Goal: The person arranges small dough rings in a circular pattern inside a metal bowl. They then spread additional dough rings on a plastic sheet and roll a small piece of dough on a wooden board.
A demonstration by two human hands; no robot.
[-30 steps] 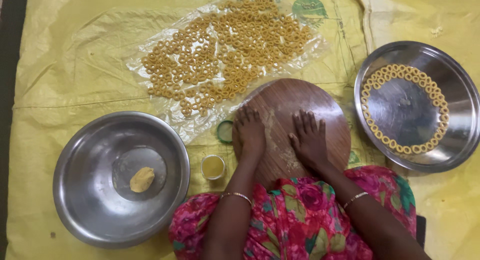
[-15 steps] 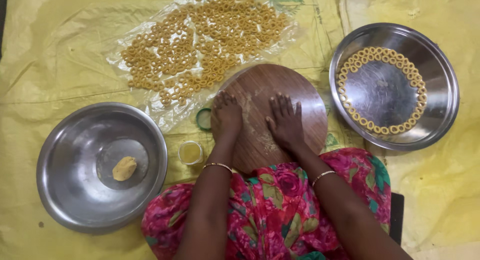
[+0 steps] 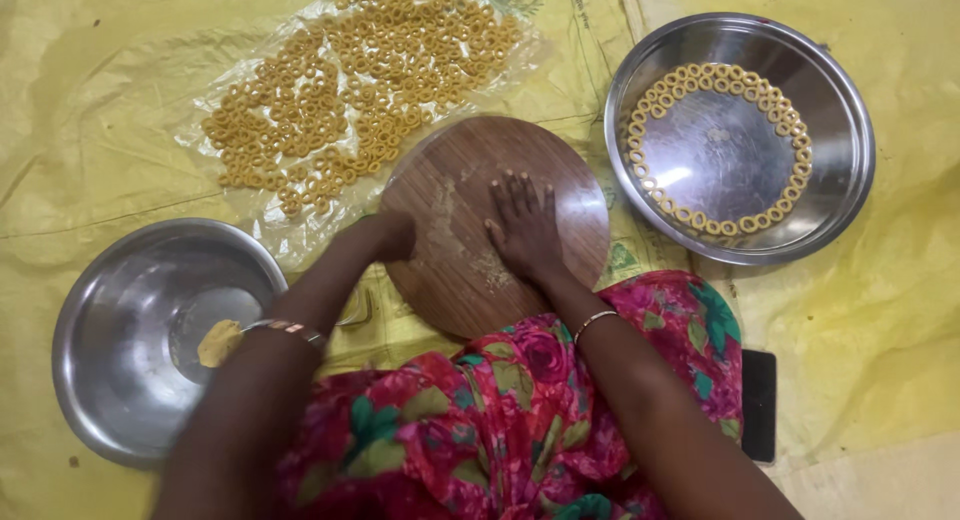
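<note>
brown round board [image 3: 470,250], yellow sheet [image 3: 110,120], floral pink garment [image 3: 500,420].

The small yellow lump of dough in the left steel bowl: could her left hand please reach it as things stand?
Probably yes: the left hand rests at the round wooden board's edge, and the dough lump lies uncovered nearby.

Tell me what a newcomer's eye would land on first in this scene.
First, the mass of small golden dough rings spread on a clear plastic sheet at top centre. Below it, the right hand lies flat on a round wooden board, while the left hand sits at the board's left edge. A steel plate at right carries more rings in a neat circle.
</note>
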